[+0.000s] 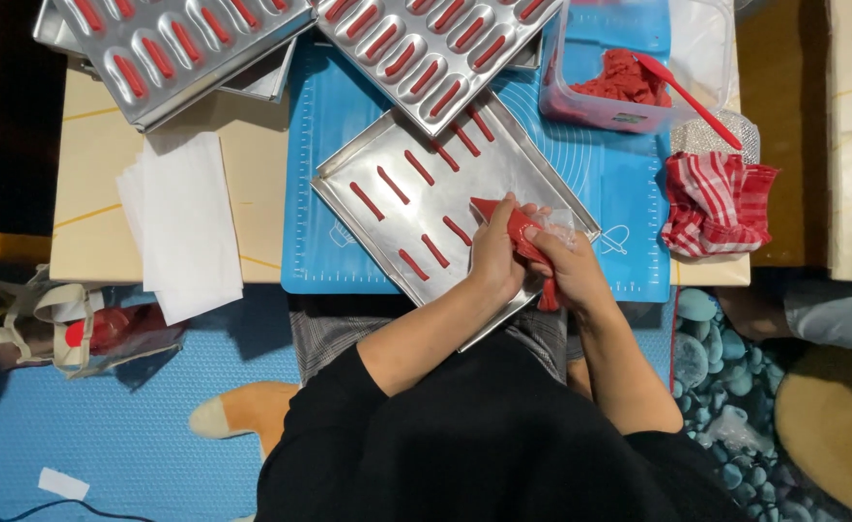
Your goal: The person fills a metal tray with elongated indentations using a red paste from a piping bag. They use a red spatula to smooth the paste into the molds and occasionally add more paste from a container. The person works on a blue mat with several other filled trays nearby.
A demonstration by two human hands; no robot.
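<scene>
A red piping bag (520,235) full of red batter lies over the near right corner of a flat metal tray (387,159), its pointed tip aimed toward the tray's middle. The left hand (496,253) is wrapped around the front of the bag, and the right hand (566,263) is clenched on its twisted back end, just right of the left hand.

On the tray lie about nine short red strips (393,185) of piped batter, in slanting rows left of and beyond the bag's tip. The tray rests askew on a blue mat (629,184), which covers the middle of the tabletop (97,193).

Beyond the tray, two metal molds (435,43) with long oval hollows are propped at the far edge, each hollow holding one red strip; one overlaps the tray's far corner, the other sits to the left of it. To the right beyond the tray stands one clear plastic tub (638,58) of red batter, with one red spatula (687,97) leaning out of it. Right of the tray lies one red-and-white striped cloth (716,203). Left of the tray is one stack of white paper sheets (184,222), hanging over the tabletop's near edge.
</scene>
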